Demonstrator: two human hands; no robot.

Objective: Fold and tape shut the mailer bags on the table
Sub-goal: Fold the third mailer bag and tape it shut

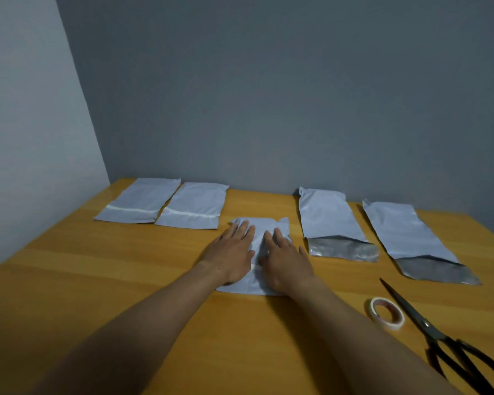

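Bag in hand: a pale grey plastic mailer bag [261, 225] lies flat near the middle of the orange-brown wooden table [97, 280], between the finished pair and the open pair; it looks shorter than the open ones, so its flap is probably folded; a pale strip shows between the hands, but whether it is tape cannot be told.
Left hand: the left hand [231, 252] lies palm down on the bag's left half; fingers straight and lightly spread, pressing, pinching nothing.
Right hand: the right hand [285, 256] lies the same way on the right half; fingers straight, flat on the plastic.
Risk, fold: the slick plastic may spring open if both palms lift at once; one palm probably has to hold the crease.
Risk, slip: sideways pressure could slide the bag on the smooth wood and skew the fold.
Risk, tools: the white roll of tape with red print [388, 323] and the long black scissors [428, 326] lie near the right forearm; a careless reach could knock the roll away or catch the blades.
Count, bags: five; two folded with a white strip across, the far-left bag [143, 199] and its neighbour [196, 203], edges touching; one under the hands; two with dark silvery flaps showing, the nearer open bag [328, 215] and the outer open bag [405, 232], apart.
Count, tools: one roll; one pair of scissors.
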